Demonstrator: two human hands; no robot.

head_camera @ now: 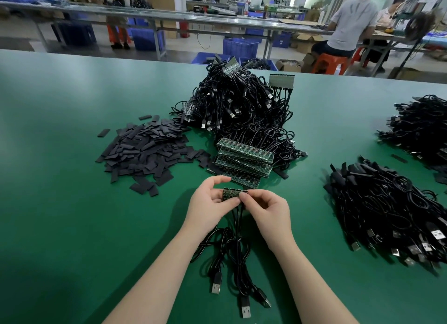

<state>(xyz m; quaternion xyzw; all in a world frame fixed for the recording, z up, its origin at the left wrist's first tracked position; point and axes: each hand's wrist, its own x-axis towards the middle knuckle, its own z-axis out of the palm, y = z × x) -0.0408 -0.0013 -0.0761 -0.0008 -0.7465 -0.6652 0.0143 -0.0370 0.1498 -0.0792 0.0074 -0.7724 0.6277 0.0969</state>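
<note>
Two bare forearms reach forward; left hand (pixel 208 202) and right hand (pixel 268 211) meet, fingers curled, pinching together.

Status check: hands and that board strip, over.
Left hand and right hand both pinching board strip. Its cables trail onto green table. Stacked strips just beyond.

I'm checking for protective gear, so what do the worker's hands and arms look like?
The left hand and right hand are bare: no gloves, rings or watch visible. The left forearm and right forearm are uncovered down to the frame's bottom edge, so no sleeve shows.
</note>
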